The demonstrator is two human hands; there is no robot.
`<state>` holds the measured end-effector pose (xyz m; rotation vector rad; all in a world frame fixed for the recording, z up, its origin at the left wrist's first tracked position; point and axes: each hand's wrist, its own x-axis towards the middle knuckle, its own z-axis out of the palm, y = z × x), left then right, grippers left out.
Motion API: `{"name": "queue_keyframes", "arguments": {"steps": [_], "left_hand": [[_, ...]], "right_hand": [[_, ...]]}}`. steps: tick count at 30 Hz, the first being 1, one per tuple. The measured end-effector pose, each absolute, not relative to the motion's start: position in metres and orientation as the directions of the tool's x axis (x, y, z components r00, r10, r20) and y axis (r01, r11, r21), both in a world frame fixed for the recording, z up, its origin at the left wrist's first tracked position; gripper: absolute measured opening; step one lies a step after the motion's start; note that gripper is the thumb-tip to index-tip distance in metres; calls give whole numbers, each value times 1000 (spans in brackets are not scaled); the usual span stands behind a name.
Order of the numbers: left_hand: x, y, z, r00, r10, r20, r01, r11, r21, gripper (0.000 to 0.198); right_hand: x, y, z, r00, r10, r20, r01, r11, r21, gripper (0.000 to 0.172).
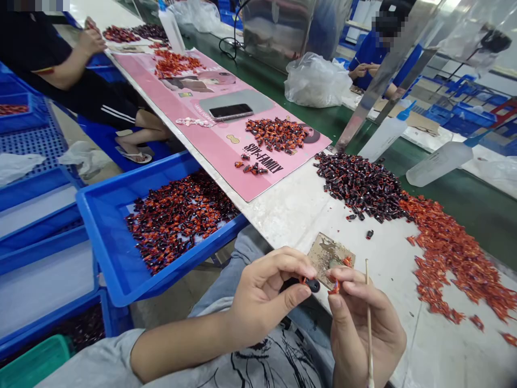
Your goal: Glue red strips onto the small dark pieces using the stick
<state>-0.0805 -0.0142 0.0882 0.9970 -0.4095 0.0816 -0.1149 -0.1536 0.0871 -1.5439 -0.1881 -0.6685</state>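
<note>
Nearby, a tile (326, 247) lies between tabletop edge (269, 229) and dark pile (361, 186); left hand (270, 302) pinches a black piece (312, 285), right hand (365, 323) an orange piece (335, 288) and stick (369, 323).

The left fingers (297, 293) kinda hide part of the black piece (312, 285), and way left of the bench (299, 215) the green bin (40, 358) gets cropped.

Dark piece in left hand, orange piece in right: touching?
Apart: head view shows a gap between the dark piece in the left hand and the orange piece in the right hand.
</note>
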Motion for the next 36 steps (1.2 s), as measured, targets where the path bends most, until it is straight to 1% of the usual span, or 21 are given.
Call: {"name": "queue_keyframes", "arguments": {"steps": [3,7,11,18,21,23,25,27,29,33,36], "left_hand": [[-80,-12,90,918,-126,375,-281,461,842,8],[-80,-10,89,915,-144,377,-290,413,863,9],[-80,-9,87,920,-132,369,-280,439,854,13],[-80,-13,88,945,-133,299,-183,540,821,21],[-79,-13,88,945,-143,294,-170,554,815,20],[-77,-12,89,936,-165,311,-184,524,831,13],[-75,-10,89,927,-178,329,-209,484,850,7],[-73,-9,89,917,-165,362,-259,443,858,9],[-72,-9,89,905,-121,409,-333,398,855,14],[-70,-8,89,877,-41,479,-442,321,837,20],[-69,-10,87,875,-41,482,-447,313,838,17]], "right_hand": [[-119,-153,88,811,-238,534,508,-166,-845,29],[-120,-153,89,802,-159,575,531,-252,-809,37],[-118,-154,90,781,-70,621,565,-346,-749,39],[-115,-162,89,772,4,635,592,-367,-718,38],[-113,-163,89,761,54,646,610,-397,-686,41],[-112,-160,90,740,56,671,631,-402,-663,44],[-110,-156,93,716,27,698,648,-400,-649,39],[-109,-149,98,703,6,712,651,-408,-640,31],[-107,-141,101,691,-14,723,647,-435,-627,27],[-103,-128,103,656,-62,752,657,-443,-610,31],[-99,-128,99,658,-68,750,655,-441,-614,30]]}}
